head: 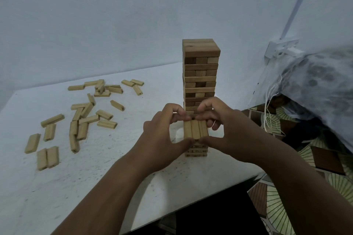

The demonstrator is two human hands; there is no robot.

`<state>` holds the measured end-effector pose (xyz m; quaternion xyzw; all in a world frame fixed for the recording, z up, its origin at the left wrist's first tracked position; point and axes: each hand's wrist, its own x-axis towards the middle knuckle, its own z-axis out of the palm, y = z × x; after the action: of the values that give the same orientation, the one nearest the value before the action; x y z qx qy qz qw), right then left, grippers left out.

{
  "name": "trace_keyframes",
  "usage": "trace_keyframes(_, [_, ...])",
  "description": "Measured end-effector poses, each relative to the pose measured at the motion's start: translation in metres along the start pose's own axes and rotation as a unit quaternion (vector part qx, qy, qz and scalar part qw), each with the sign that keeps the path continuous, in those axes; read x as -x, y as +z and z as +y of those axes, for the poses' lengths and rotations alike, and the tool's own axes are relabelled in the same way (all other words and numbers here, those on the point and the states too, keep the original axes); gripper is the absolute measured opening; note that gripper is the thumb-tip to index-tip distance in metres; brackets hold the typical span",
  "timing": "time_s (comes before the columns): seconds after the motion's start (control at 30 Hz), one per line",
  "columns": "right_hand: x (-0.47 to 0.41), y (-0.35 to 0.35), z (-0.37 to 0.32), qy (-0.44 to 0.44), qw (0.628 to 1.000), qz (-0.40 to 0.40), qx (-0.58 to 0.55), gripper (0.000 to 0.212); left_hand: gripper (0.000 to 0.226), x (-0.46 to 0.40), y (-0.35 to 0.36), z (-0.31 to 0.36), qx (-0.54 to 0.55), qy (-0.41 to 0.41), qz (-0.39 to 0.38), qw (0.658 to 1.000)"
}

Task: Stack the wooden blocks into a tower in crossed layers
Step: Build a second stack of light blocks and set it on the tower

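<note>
Both the left hand [162, 133] and right hand [223, 128] pinch the low stack's top layer [195, 129], whose blocks run lengthwise away from the person.

Tall block tower [200, 74] upright behind a short stack [195, 133], apparently separate

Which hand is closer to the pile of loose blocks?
Left. The left hand grips the short stack on the pile's side; the right hand grips its far side.
</note>
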<state>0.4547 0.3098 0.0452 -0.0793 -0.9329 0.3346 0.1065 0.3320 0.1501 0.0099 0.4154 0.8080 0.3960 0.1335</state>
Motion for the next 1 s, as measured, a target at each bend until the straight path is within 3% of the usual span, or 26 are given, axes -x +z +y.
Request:
trace_keyframes(0.7, [0.004, -0.009, -0.006, 0.005, 1.000, 0.015, 0.015, 0.060, 0.078, 0.006, -0.018, 0.004, -0.019, -0.006, 0.014, 1.000])
trace_keyframes(1.0, [-0.021, 0.025, -0.052, -0.062, 0.998, 0.027, -0.012, 0.048, 0.047, 0.045, -0.073, -0.019, -0.011, -0.006, 0.102, 0.995])
